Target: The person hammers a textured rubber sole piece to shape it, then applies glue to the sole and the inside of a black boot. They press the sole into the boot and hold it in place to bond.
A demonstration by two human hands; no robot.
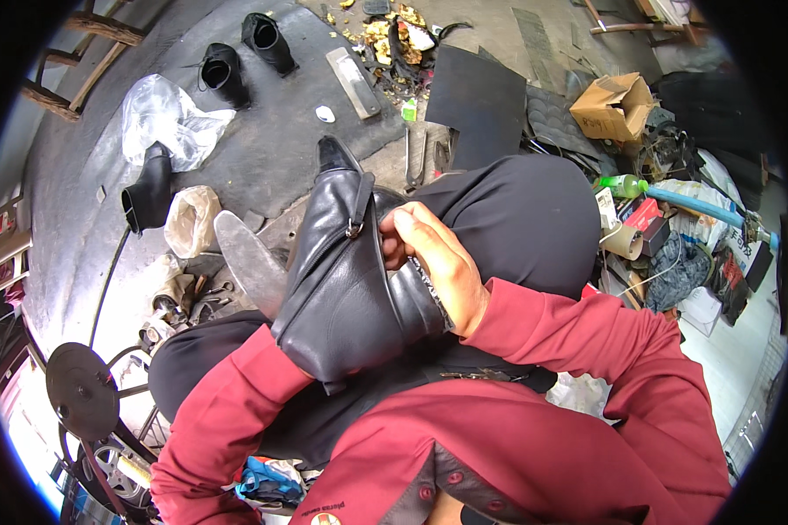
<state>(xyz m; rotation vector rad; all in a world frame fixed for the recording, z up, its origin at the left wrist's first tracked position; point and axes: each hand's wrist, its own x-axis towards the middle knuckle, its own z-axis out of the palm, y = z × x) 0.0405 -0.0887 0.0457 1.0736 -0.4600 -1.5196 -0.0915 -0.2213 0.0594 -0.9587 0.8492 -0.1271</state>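
A black leather boot (341,293) with a side zip and a strap with a metal ring lies across my lap, its pointed toe turned away from me. My left forearm, in a red sleeve (245,381), runs up to the boot's near end; the left hand itself is hidden by the leather. At the opened side of the boot, my right hand (442,262) has its fingers curled in and closed on the edge of the opening. A dark textured lining shows beneath that hand. Just left of the boot stands a flat, rounded metal piece (249,262).
Two black shoes (247,66), a lone black boot (149,188) and clear plastic bags (171,122) lie on a dark mat. A machine with a round wheel (81,391) stands at left. Right of me are a cardboard box (613,107), a green bottle (623,185) and piled clutter.
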